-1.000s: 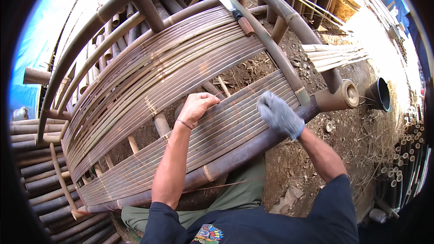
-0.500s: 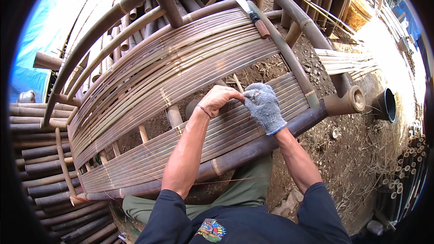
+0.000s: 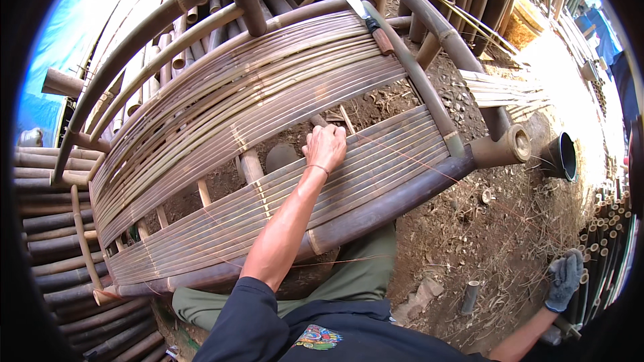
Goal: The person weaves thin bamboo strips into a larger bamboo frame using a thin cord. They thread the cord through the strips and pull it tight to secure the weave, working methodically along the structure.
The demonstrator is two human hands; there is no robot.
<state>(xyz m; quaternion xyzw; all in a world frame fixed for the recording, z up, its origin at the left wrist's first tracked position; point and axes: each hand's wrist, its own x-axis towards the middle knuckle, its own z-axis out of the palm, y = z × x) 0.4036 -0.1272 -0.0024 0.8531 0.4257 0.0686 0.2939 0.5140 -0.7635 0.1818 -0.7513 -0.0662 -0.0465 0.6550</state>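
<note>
A bamboo bench [image 3: 376, 204] with a dark pole frame lies across my lap, its seat made of narrow bamboo slats [image 3: 382, 161]. My bare left hand [image 3: 327, 147] is closed at the inner edge of the front slats, beside the gap in the seat. Its fingertips are hidden, so what they grip cannot be made out. A thin reddish cord [image 3: 416, 161] runs taut from near that hand over the slats to the right. Far out at the lower right, my right hand [image 3: 565, 280], in a grey knit glove, is closed at the end of the cord's line.
A knife [image 3: 376, 30] with a wooden handle rests at the bench's far right corner. A black bucket [image 3: 562, 156] stands to the right. Bamboo poles [image 3: 74, 228] are stacked at left, and cut poles [image 3: 600, 248] lie at right. A short bamboo piece [image 3: 471, 297] is on the ground.
The hands were together over the slats. My right hand has swung far out to the lower right, drawing the cord out straight. My left hand has shifted slightly left, fingers turned down.
</note>
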